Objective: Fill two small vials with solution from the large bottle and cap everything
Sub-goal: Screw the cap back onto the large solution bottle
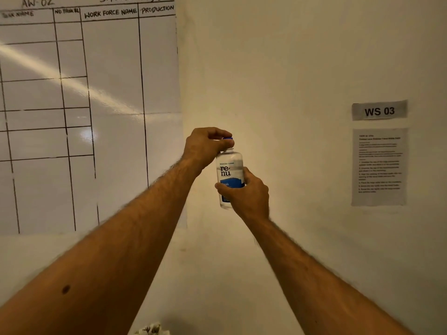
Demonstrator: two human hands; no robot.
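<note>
I hold the large clear bottle, with its white and blue "renu" label, upright in the air in front of the wall. My right hand wraps around the lower half of its body. My left hand comes from above and pinches the blue cap on the bottle's neck with its fingertips. The two small vials are not in view.
A whiteboard with a hand-drawn grid hangs on the left wall. A "WS 03" sign and a printed instruction sheet are taped to the right wall. Something pale and patterned peeks in at the bottom edge.
</note>
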